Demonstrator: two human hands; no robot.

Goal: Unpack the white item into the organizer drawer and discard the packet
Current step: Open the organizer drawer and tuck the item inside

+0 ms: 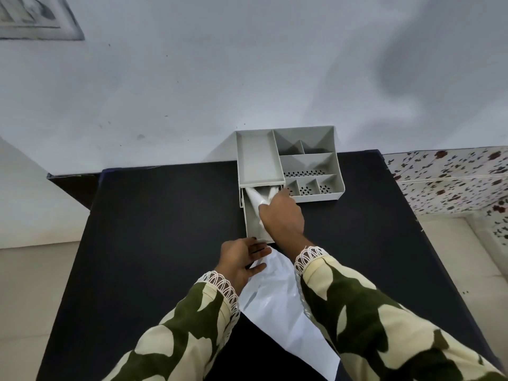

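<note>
A grey organizer (310,163) with several compartments stands at the far edge of the black table, its drawer (253,221) pulled out toward me. My right hand (283,215) is over the drawer, shut on the white item (257,199), which lies partly inside it. My left hand (244,259) rests at the drawer's front edge, fingers spread, touching the top of the white packet (280,306). The packet lies flat on the table between my forearms.
The black table (154,243) fills the middle of the view, against a pale wall. A floral-patterned surface (450,182) lies to the right of the table. Pale floor shows on both sides.
</note>
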